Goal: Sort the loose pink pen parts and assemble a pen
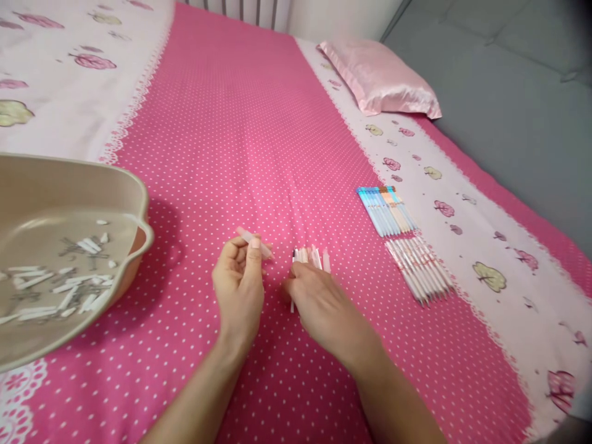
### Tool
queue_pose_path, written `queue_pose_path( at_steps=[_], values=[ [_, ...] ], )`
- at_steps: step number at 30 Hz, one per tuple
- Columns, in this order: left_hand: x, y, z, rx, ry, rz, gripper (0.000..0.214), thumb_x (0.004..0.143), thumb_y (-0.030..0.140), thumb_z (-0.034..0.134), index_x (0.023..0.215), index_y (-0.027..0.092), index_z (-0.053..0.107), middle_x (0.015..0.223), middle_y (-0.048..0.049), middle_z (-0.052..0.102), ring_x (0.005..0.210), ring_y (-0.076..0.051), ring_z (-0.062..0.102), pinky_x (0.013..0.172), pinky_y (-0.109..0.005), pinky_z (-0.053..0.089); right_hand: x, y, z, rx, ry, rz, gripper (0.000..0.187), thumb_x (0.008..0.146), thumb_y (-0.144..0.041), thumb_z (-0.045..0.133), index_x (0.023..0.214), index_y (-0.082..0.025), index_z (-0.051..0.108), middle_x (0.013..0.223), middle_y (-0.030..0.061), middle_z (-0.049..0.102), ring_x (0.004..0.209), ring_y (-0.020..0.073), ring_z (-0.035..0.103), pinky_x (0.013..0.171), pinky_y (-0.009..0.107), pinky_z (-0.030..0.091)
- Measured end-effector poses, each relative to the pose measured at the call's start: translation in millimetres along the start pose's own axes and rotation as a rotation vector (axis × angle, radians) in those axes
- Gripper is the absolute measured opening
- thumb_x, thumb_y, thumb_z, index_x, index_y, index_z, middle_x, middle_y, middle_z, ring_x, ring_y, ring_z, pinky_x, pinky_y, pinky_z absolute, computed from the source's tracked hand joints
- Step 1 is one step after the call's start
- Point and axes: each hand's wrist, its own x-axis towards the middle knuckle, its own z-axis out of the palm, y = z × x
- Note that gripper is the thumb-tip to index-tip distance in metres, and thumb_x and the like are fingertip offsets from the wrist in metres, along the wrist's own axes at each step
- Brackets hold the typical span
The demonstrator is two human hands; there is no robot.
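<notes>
My left hand is raised a little above the pink dotted bedspread, fingers pinched on a pale pink pen barrel. My right hand lies palm down on a small heap of pink pen barrels, its fingers curled over their near ends. What the right fingers grip is hidden under the hand.
A beige basin at the left holds several small white and grey pen parts. To the right lie a row of blue and orange pens and a row of white pens. A pink pillow lies at the far right.
</notes>
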Motion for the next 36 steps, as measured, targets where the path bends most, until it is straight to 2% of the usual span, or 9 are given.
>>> queue_pose_path(
  at_steps=[3, 6, 9, 11, 15, 18, 21, 28, 36],
  values=[
    [0.4, -1.0, -0.1, -0.019, -0.009, -0.029, 0.015, 0.085, 0.032, 0.056, 0.087, 0.017, 0.057, 0.071, 0.001, 0.058, 0.064, -0.01, 0.055, 0.061, -0.022, 0.046, 2.6, 2.5, -0.9, 0.095, 0.079, 0.013, 0.027, 0.078, 0.001, 0.038, 0.059, -0.018, 0.041, 0.067, 0.0013, 0.045, 0.063, 0.0131, 0.04, 0.055, 0.027, 0.029],
    [0.9, -1.3, -0.8, -0.009, -0.014, -0.052, 0.017, 0.084, 0.031, 0.057, 0.09, 0.016, 0.056, 0.074, 0.0001, 0.058, 0.065, -0.01, 0.055, 0.062, -0.022, 0.046, 2.0, 7.7, -9.4, 0.164, 0.102, -0.1, 0.027, 0.079, -0.002, 0.044, 0.058, -0.019, 0.047, 0.072, 0.0026, 0.052, 0.068, 0.0146, 0.046, 0.058, 0.028, 0.034],
    [0.1, -1.9, -0.5, 0.02, -0.022, -0.025, 0.019, 0.084, 0.033, 0.055, 0.092, 0.016, 0.057, 0.076, -0.0008, 0.059, 0.067, -0.011, 0.055, 0.063, -0.023, 0.046, -3.2, 16.7, -26.7, 0.319, 0.135, -0.274, 0.02, 0.081, -0.006, 0.051, 0.072, -0.021, 0.06, 0.082, 0.0014, 0.061, 0.078, 0.0155, 0.055, 0.069, 0.03, 0.043],
    [-1.9, -2.4, 0.5, 0.064, -0.059, -0.006, 0.02, 0.085, 0.033, 0.053, 0.093, 0.016, 0.057, 0.08, -0.0023, 0.06, 0.071, -0.012, 0.056, 0.066, -0.024, 0.047, -8.2, 23.7, -38.8, 0.469, 0.217, -0.309, 0.015, 0.081, -0.009, 0.056, 0.082, -0.023, 0.062, 0.084, -0.0009, 0.065, 0.081, 0.0148, 0.059, 0.074, 0.031, 0.047],
    [-8.8, -5.1, 2.6, 0.3, -0.155, 0.083, 0.02, 0.086, 0.032, 0.052, 0.097, 0.017, 0.06, 0.093, -0.0059, 0.063, 0.08, -0.016, 0.058, 0.07, -0.028, 0.047, -14.4, 32.7, -50.8, 0.765, 0.631, -0.185, 0.013, 0.081, -0.015, 0.061, 0.09, -0.024, 0.063, 0.084, -0.002, 0.068, 0.076, 0.0122, 0.063, 0.067, 0.027, 0.051],
    [-13.0, -9.2, 3.1, 0.468, -0.214, 0.259, 0.017, 0.087, 0.027, 0.051, 0.099, 0.019, 0.06, 0.097, -0.0051, 0.064, 0.081, -0.017, 0.058, 0.071, -0.03, 0.047, -13.1, 34.2, -49.9, 0.885, 0.962, -0.079, 0.015, 0.082, -0.016, 0.06, 0.095, -0.024, 0.063, 0.085, -0.0014, 0.067, 0.075, 0.0112, 0.063, 0.059, 0.023, 0.051],
    [-14.5, -12.6, 3.5, 0.563, -0.261, 0.447, 0.018, 0.087, 0.022, 0.052, 0.103, 0.021, 0.059, 0.094, -0.0031, 0.065, 0.082, -0.016, 0.057, 0.073, -0.03, 0.045, -11.2, 34.1, -48.9, 0.876, 1.134, -0.025, 0.017, 0.082, -0.018, 0.06, 0.098, -0.024, 0.062, 0.083, -0.0006, 0.065, 0.072, 0.0114, 0.062, 0.053, 0.022, 0.049],
    [-15.8, -13.1, 7.7, 0.623, -0.316, 0.517, 0.017, 0.086, 0.018, 0.053, 0.101, 0.022, 0.061, 0.089, -0.003, 0.065, 0.083, -0.017, 0.055, 0.073, -0.03, 0.044, -13.5, 31.4, -50.5, 0.768, 1.216, 0.02, 0.018, 0.082, -0.021, 0.06, 0.1, -0.024, 0.062, 0.089, 0.0008, 0.064, 0.073, 0.0128, 0.062, 0.05, 0.023, 0.051],
    [-15.8, -12.8, 7.1, 0.605, -0.319, 0.488, 0.018, 0.086, 0.022, 0.053, 0.101, 0.023, 0.062, 0.089, -0.0033, 0.066, 0.085, -0.019, 0.056, 0.074, -0.032, 0.044, -10.1, 27.3, -46.6, 0.72, 1.169, 0.006, 0.018, 0.083, -0.019, 0.059, 0.1, -0.025, 0.062, 0.084, -0.0001, 0.064, 0.076, 0.0145, 0.065, 0.063, 0.029, 0.057]
  ],
)
